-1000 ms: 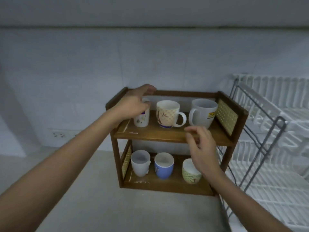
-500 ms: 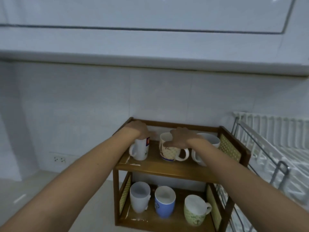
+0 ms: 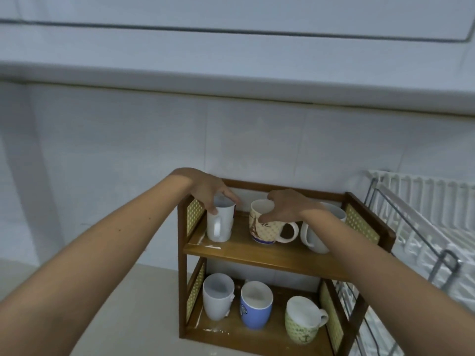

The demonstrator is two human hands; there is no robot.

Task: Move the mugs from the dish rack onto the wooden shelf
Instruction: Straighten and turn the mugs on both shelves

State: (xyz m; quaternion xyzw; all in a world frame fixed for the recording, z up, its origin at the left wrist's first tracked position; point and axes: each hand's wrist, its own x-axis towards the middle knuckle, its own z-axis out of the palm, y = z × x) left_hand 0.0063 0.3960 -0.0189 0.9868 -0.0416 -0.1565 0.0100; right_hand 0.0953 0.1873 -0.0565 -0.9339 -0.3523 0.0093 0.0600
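Note:
A two-tier wooden shelf (image 3: 259, 255) stands on the counter against the wall. On its top tier my left hand (image 3: 205, 187) grips the rim of a tall white mug (image 3: 221, 223) at the left. My right hand (image 3: 285, 205) grips the rim of a cream patterned mug (image 3: 267, 229) in the middle. A plain white mug (image 3: 314, 238) stands at the right, partly hidden by my right forearm. The bottom tier holds a white mug (image 3: 217, 296), a blue mug (image 3: 255, 305) and a green patterned mug (image 3: 302, 321).
A white dish rack (image 3: 421, 219) with a grey metal frame stands right of the shelf, touching it; I see no mugs in its visible part. The beige counter (image 3: 123, 304) lies to the left. A tiled wall is behind, with a cabinet overhead.
My right hand rose from the shelf's front edge to the cream mug's rim. The left hand stayed on the tall white mug, which turned its handle toward me. The view tilted upward.

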